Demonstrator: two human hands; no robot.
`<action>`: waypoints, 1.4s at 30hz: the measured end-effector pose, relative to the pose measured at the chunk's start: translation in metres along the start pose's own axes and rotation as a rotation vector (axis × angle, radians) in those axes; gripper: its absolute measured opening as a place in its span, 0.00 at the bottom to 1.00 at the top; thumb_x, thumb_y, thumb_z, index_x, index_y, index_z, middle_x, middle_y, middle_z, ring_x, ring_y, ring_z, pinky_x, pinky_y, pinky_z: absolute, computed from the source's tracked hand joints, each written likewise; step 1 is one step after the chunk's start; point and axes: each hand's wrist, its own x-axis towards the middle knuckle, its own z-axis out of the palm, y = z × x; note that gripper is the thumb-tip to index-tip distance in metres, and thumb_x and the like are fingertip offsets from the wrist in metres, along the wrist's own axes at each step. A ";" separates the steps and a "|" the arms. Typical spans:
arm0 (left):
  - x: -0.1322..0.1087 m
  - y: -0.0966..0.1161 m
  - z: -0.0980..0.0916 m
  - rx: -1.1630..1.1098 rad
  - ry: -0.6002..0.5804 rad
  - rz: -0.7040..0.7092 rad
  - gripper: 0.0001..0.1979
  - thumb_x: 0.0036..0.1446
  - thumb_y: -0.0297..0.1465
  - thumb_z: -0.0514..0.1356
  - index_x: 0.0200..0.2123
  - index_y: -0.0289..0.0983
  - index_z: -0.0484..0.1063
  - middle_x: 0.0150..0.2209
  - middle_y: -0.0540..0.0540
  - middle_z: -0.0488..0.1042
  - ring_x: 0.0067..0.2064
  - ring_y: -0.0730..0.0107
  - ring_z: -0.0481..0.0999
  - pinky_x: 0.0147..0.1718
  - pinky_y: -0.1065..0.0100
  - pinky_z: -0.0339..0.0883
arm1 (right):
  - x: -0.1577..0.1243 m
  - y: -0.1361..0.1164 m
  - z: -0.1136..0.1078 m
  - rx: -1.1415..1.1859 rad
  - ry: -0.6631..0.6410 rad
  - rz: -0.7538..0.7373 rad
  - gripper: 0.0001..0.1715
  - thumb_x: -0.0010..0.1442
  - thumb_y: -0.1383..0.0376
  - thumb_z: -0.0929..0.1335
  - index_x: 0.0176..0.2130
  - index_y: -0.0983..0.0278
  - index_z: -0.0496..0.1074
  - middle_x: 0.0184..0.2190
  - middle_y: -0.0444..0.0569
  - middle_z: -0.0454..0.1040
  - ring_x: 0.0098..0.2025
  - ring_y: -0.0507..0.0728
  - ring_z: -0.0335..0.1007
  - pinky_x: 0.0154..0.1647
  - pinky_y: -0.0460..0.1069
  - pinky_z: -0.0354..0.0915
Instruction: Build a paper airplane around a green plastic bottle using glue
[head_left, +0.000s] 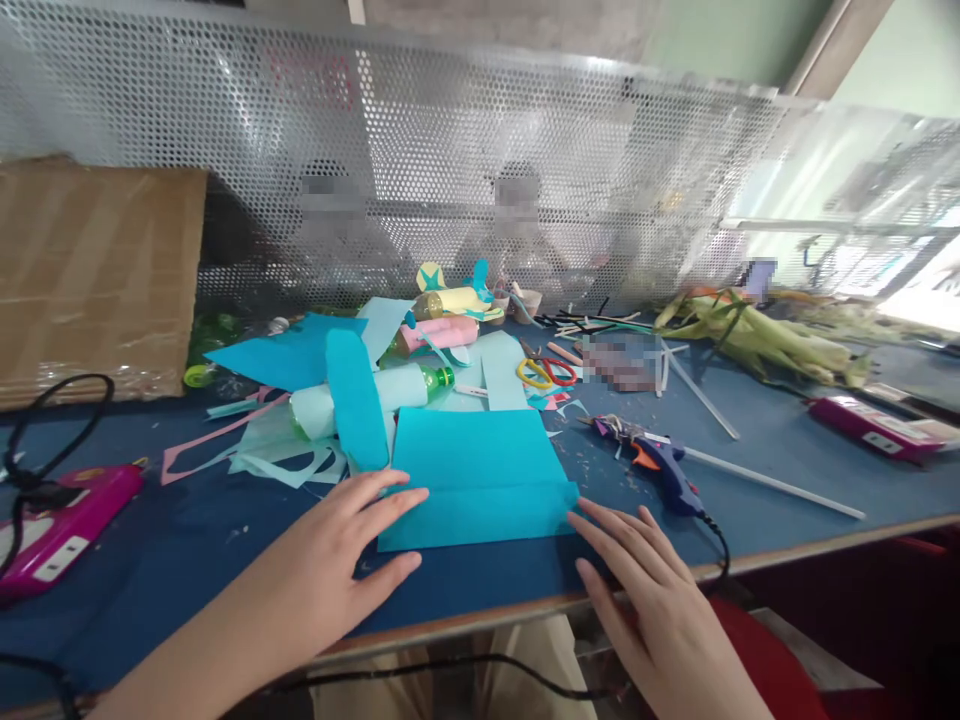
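Note:
A bright blue sheet of paper (480,450) lies on the table in front of me, with a crease or overlapping edge running across its middle. At its left edge rests my left hand (345,545), fingers spread and fingertips on the paper. My right hand (645,590) is stretched out at the lower right corner, its fingertips at the edge. Just behind the sheet, a green bottle wrapped in pale blue paper (397,388) lies on its side, with a rounded blue paper strip (352,400) across it.
A glue gun (664,465) with a long glue stick lies right of the sheet. Scissors (546,372), paper scraps and a pink-wrapped bottle (442,333) sit behind. Magenta power strips (71,520) flank the table. Cardboard (97,285) leans on the perforated metal screen (450,150); corn husks (757,335) lie far right.

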 end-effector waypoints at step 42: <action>0.061 0.008 -0.003 -2.173 0.097 -0.779 0.38 0.57 0.53 0.52 0.61 0.31 0.58 0.53 0.31 0.71 0.55 0.48 0.70 0.53 0.52 0.67 | 0.225 0.070 0.004 1.007 0.155 0.358 0.22 0.47 0.71 0.63 0.44 0.64 0.70 0.37 0.50 0.76 0.34 0.54 0.72 0.33 0.49 0.68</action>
